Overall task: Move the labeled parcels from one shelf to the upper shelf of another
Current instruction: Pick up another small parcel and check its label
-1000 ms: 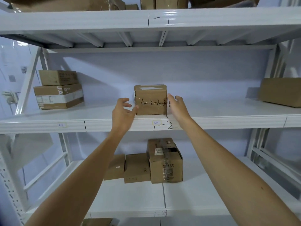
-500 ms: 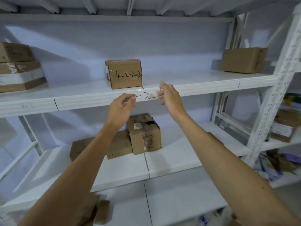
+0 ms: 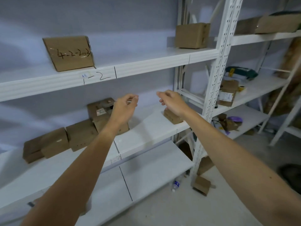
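Note:
A brown parcel (image 3: 70,53) with "4-2-2003" handwritten on its front stands on the upper white shelf (image 3: 146,62) marked "1-2", up and to the left of both hands. My left hand (image 3: 124,108) hovers in front of the shelf below, fingers loosely curled and holding nothing. My right hand (image 3: 172,101) floats beside it to the right, fingers apart and empty. Neither hand touches a parcel.
Several cardboard boxes (image 3: 78,136) sit on the lower shelf behind my left hand, and a small box (image 3: 172,118) lies under my right wrist. Another box (image 3: 192,35) stands at the upper shelf's right end. A perforated upright post (image 3: 216,75) divides off a cluttered rack to the right. A bottle (image 3: 176,184) lies on the floor.
Both hands let go of the labeled parcel, left on the upper shelf, and dropped away from it. My view swung right and down, bringing the neighbouring rack and floor into sight.

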A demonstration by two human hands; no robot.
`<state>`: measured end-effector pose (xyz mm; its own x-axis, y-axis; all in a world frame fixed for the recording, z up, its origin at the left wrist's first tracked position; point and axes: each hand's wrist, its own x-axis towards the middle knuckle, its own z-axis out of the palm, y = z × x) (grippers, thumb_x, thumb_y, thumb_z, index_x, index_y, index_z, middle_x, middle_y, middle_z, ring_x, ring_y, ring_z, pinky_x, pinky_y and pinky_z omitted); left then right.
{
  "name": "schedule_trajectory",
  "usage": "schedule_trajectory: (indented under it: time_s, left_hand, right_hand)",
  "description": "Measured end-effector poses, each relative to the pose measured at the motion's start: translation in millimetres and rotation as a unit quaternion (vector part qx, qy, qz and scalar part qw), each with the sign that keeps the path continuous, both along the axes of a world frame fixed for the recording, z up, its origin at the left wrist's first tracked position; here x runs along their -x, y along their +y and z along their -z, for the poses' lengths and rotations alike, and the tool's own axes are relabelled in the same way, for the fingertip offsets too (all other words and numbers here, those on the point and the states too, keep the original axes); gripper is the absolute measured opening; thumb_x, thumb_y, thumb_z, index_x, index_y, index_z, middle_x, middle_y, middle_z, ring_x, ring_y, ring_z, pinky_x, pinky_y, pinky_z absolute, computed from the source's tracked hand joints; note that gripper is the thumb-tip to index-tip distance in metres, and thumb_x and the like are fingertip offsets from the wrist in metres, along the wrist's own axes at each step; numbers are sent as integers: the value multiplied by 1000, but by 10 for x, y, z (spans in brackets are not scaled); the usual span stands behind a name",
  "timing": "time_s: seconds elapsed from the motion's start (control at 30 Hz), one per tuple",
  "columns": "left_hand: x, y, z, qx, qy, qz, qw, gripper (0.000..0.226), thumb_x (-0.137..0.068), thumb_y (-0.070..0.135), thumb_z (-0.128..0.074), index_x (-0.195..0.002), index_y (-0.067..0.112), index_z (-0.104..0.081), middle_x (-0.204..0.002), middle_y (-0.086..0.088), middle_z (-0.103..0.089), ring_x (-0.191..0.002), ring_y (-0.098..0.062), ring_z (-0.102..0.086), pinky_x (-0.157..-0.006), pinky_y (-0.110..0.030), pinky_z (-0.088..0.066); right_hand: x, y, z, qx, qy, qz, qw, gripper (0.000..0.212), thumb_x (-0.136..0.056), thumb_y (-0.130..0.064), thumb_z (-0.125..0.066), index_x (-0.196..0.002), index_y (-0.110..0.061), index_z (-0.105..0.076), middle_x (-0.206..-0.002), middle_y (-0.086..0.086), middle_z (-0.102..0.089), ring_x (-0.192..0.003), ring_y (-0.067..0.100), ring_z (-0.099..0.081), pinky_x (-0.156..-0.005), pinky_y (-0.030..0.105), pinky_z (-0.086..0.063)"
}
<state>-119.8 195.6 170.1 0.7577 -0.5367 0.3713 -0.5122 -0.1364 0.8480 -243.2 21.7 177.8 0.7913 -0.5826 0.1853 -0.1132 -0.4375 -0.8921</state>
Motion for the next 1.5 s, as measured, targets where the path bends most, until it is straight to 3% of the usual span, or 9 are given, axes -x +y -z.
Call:
schedule_trajectory:
  time_s: [0.1, 0.3, 0.6, 0.73, 0.9, 1.0, 1.2, 1.4, 1.5]
  left_hand:
    - [108, -248, 67, -15, -6, 10, 1000, 19, -102, 30, -56, -107, 23, -73, -107, 2, -75, -97, -16, -74, -89, -34, -57]
    - [243, -924, 307, -47, 16, 16, 999, 21, -100, 33, -55, -106, 25, -73, -113, 0, -75, -89, -13, -75, -85, -33, -57]
    - [379, -2018, 840, -105, 52, -30, 993, 23, -103, 12, -53, -100, 11, -76, -95, -3, -75, -77, -15, -72, -68, -16, -53]
    - [371, -2265, 1076, -106, 98, -43, 989, 23, -103, 17, -54, -89, 20, -72, -97, -6, -75, -77, -16, -72, -70, -21, -51]
    - [316, -2445, 1320, -130, 129, -62, 981, 19, -102, 18, -56, -100, 12, -74, -95, -5, -75, -78, -19, -73, -73, -25, -52]
    - [196, -2540, 1456, -139, 144, -62, 978, 18, -101, 15, -57, -98, 14, -74, -97, -7, -76, -78, -20, -72, -73, -26, -51]
    - [-126, -2758, 1618, -158, 165, -62, 972, 19, -102, 17, -55, -100, 15, -74, -103, -8, -76, -83, -21, -73, -79, -30, -52]
    - [-519, -3051, 1541, -161, 177, -60, 969, 21, -104, 18, -54, -107, 10, -73, -109, -11, -75, -92, -25, -72, -94, -40, -56]
    - [-641, -3205, 1535, -169, 189, -65, 965, 25, -103, 21, -56, -113, 6, -73, -112, -12, -75, -97, -26, -72, -98, -43, -55]
  right_hand:
    - [127, -321, 137, 40, 32, -1, 999, 47, -95, -61, -52, -115, -20, -64, -110, -5, -67, -105, 16, -65, -98, 45, -55]
    - [430, -1051, 347, 118, 96, 1, 988, 44, -99, -56, -52, -119, -20, -65, -117, -4, -64, -108, 18, -59, -88, 35, -42]
    - [692, -2243, 859, 110, 165, -32, 980, 42, -100, -53, -53, -124, -20, -62, -127, 2, -66, -117, 23, -61, -104, 45, -48]
    - [674, -2553, 1001, 95, 178, -53, 978, 43, -100, -52, -53, -126, -19, -62, -129, 3, -66, -118, 24, -60, -102, 41, -47]
    - [493, -2767, 1213, 79, 196, -79, 974, 44, -101, -50, -53, -126, -15, -62, -127, 6, -67, -118, 26, -61, -102, 41, -47]
    - [330, -2853, 1359, 71, 203, -81, 973, 51, -103, -48, -50, -121, -2, -65, -120, 18, -71, -113, 35, -65, -102, 47, -49]
    - [-106, -3047, 1522, 78, 239, -92, 963, 44, -100, -53, -53, -120, -15, -62, -116, 3, -68, -110, 24, -62, -99, 42, -49]
    - [-463, -3334, 1436, 70, 244, -80, 964, 40, -103, -38, -51, -128, -8, -60, -127, 11, -66, -118, 29, -60, -101, 41, -46]
    - [-617, -3458, 1462, 75, 252, -89, 961, 42, -103, -38, -51, -132, -9, -58, -132, 9, -64, -120, 28, -59, -94, 36, -43]
